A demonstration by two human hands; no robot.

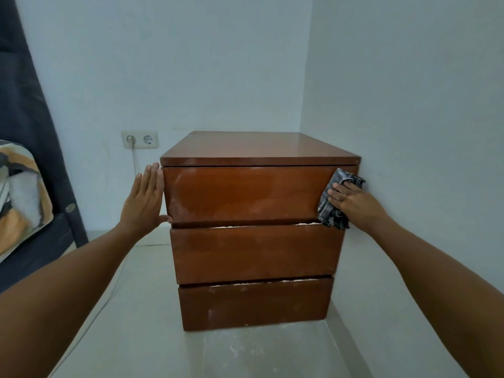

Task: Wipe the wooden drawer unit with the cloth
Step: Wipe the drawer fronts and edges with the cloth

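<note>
A reddish-brown wooden drawer unit (251, 214) with three drawers stands on the floor in the room's corner. Its fronts look dusty and smeared. My left hand (144, 200) lies flat against the unit's left side at the top drawer, fingers together and pointing up, thumb on the drawer's lower left corner. My right hand (351, 200) presses a dark grey checked cloth (332, 203) against the right end of the top drawer front. The cloth hangs down to the gap above the middle drawer.
Pale walls close in behind and to the right of the unit. A double wall socket (139, 139) with a plugged-in white cable sits to its left. A dark bed frame with patterned bedding (24, 197) stands at far left. Light floor tiles lie in front.
</note>
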